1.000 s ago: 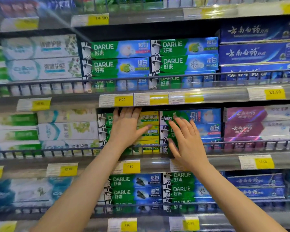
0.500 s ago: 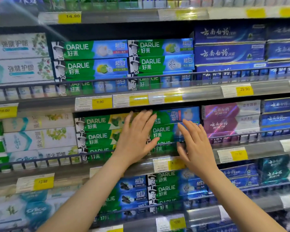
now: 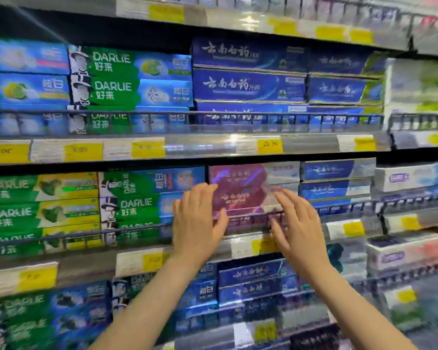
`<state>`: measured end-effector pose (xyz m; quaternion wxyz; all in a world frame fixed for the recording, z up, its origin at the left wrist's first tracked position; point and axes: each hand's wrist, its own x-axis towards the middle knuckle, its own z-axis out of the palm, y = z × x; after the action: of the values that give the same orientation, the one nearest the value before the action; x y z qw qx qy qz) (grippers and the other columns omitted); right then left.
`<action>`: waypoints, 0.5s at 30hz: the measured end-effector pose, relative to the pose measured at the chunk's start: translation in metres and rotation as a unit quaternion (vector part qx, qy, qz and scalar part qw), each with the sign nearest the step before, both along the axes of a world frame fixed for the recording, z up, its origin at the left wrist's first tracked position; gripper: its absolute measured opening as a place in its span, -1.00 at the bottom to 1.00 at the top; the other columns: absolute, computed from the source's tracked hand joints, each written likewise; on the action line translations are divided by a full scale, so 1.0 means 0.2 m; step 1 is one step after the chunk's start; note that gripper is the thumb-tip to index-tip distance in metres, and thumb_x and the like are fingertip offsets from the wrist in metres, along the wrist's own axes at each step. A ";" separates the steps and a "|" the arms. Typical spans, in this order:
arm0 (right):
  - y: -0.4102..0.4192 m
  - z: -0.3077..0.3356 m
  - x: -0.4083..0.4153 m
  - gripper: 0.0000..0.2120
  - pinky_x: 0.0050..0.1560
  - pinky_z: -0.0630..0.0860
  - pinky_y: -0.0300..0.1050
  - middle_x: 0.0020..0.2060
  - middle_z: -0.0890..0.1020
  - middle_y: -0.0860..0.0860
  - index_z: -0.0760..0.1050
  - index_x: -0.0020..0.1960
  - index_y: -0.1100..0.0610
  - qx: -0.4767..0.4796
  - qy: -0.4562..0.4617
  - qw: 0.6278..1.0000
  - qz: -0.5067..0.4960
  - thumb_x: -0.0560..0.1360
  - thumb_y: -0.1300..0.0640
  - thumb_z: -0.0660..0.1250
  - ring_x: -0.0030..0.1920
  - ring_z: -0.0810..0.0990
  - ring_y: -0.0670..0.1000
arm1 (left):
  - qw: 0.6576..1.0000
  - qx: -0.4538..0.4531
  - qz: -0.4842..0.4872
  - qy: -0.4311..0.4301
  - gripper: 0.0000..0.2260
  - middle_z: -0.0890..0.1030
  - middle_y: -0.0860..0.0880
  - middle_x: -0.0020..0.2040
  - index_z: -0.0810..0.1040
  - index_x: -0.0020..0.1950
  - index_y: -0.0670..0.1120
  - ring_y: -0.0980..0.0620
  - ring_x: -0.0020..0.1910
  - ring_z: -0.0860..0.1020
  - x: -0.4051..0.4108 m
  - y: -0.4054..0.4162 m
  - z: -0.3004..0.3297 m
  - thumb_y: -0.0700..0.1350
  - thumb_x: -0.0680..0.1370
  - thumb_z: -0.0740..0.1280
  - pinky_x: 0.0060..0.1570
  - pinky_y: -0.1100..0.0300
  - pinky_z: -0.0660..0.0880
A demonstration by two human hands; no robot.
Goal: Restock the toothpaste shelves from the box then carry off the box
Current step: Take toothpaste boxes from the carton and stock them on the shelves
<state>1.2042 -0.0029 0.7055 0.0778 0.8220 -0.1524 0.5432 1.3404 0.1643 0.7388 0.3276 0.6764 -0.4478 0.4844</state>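
Observation:
Shelves of boxed toothpaste fill the head view. My left hand (image 3: 197, 221) is raised flat, fingers straight, at the left end of a stack of magenta toothpaste cartons (image 3: 240, 190) on the middle shelf. My right hand (image 3: 299, 228) is held flat in front of the right end of the same stack, fingers spread. Neither hand holds anything. Green Darlie cartons (image 3: 134, 198) stand to the left of the magenta ones. The stock box is out of view.
A wire rail (image 3: 339, 205) runs along the middle shelf's front, with yellow price tags (image 3: 353, 228) below it. Dark blue cartons (image 3: 248, 84) fill the shelf above, and more blue cartons (image 3: 250, 276) the shelf below. White cartons (image 3: 410, 178) stack at the right.
Both hands have slid right along the middle shelf, from the green Darlie cartons to the magenta cartons. The view has panned right with them and is blurred.

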 end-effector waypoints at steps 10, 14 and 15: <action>-0.26 -0.06 -0.09 -0.52 0.20 0.20 -0.06 0.27 0.47 0.13 0.35 0.35 0.17 0.039 -0.010 0.998 0.052 0.50 -0.02 0.13 0.23 0.35 0.08 | 0.976 -0.092 0.139 0.143 -0.55 0.45 -0.09 0.10 0.45 0.23 -0.11 -0.05 0.10 0.32 -0.12 -0.11 -0.13 0.11 0.45 0.15 0.06 -0.03 0.28; -0.26 -0.07 -0.08 -0.51 0.16 0.20 -0.05 0.26 0.48 0.15 0.38 0.33 0.19 0.047 -0.015 0.997 0.062 0.49 -0.03 0.13 0.21 0.35 0.09 | 0.972 -0.088 0.161 0.148 -0.58 0.44 -0.09 0.08 0.48 0.18 -0.10 -0.04 0.08 0.31 -0.13 -0.13 -0.16 0.11 0.44 0.15 0.07 0.04 0.18; -0.25 -0.06 -0.07 -0.51 0.15 0.20 -0.05 0.25 0.48 0.15 0.38 0.32 0.19 0.052 -0.022 0.996 0.067 0.48 -0.03 0.13 0.21 0.35 0.09 | 0.972 -0.088 0.158 0.152 -0.58 0.43 -0.10 0.08 0.48 0.18 -0.11 -0.04 0.08 0.30 -0.14 -0.14 -0.17 0.11 0.44 0.15 0.06 0.04 0.18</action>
<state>1.1897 -0.0538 0.6936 -0.0049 0.8212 -0.1270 0.5564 1.3124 0.1359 0.7054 0.3691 0.7726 -0.2362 0.4593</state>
